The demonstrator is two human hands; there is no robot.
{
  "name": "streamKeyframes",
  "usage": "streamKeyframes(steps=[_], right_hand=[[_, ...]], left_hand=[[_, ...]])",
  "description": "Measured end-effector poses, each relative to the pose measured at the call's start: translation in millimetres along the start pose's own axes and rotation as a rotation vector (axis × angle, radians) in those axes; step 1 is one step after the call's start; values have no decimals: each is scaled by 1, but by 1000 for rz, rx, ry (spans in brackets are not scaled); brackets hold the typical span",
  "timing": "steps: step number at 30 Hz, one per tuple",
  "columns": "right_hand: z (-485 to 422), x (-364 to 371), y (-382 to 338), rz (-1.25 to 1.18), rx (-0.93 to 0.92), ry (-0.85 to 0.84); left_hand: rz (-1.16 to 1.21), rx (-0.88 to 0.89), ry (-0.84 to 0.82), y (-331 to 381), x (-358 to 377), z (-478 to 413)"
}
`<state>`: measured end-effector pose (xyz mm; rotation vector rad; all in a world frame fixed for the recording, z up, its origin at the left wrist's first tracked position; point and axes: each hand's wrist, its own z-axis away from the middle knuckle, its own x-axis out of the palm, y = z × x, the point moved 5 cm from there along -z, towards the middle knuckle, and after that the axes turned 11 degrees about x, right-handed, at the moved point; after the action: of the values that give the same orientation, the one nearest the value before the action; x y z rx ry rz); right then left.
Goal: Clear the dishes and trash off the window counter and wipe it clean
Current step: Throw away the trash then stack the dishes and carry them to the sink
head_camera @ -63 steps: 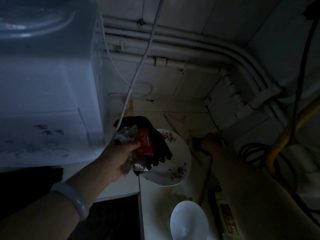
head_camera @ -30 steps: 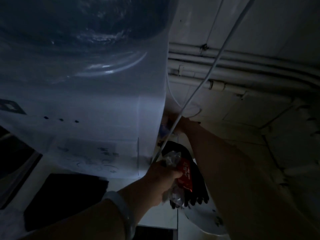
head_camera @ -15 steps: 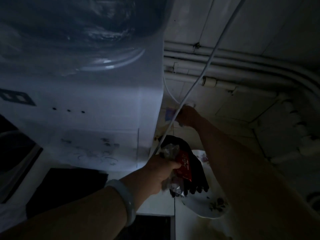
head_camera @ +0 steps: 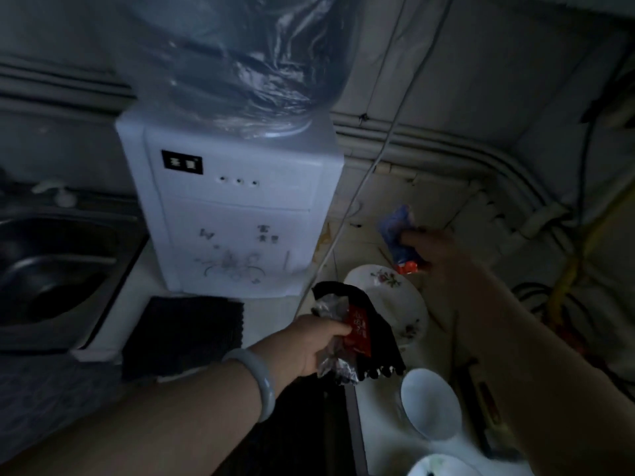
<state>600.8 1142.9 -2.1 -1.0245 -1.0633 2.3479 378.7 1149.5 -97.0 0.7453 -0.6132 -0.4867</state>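
The scene is dim. My left hand (head_camera: pixel 311 341) grips a bundle of trash (head_camera: pixel 357 338): crinkled silver foil, a red packet and something black, held above the counter's left part. My right hand (head_camera: pixel 436 252) holds a blue wrapper (head_camera: pixel 397 231) with a red end, lifted over the back of the counter (head_camera: pixel 436 207). A flowered white plate (head_camera: pixel 409 304) lies on the counter between my hands. A white bowl (head_camera: pixel 431 400) stands nearer me, and another white dish (head_camera: pixel 443 467) shows at the bottom edge.
A white water dispenser (head_camera: pixel 233 214) with a wrapped bottle stands left of the counter, a white cable (head_camera: pixel 374 163) hanging beside it. A dark cloth (head_camera: pixel 182 334) lies before it. A steel sink (head_camera: pixel 58 269) is far left. Pipes and cables run along the right wall.
My right hand has drawn back from beside the dispenser toward the right, now with the blue wrapper in it. The view has pulled back and left. My left hand still holds the trash bundle.
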Motion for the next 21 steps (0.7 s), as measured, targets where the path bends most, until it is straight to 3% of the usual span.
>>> streamKeyframes(steps=[3,8,11,16,21], right_hand=[[62,19,21,-94,-17,-191],[140,75,64,-117,-67,-322],[170,103,91,-18,18,-266],[214,119,109,130,14,-126],[245,123,109,273,43,-155]], left_hand=[[59,3,-1,-14,-11,24],[129,27,-5,-33,-30,55],[143,91,-48,-37,-34,78],[137,151,-104,-58,-45,96],[26,187,-95,-76,-53,112]])
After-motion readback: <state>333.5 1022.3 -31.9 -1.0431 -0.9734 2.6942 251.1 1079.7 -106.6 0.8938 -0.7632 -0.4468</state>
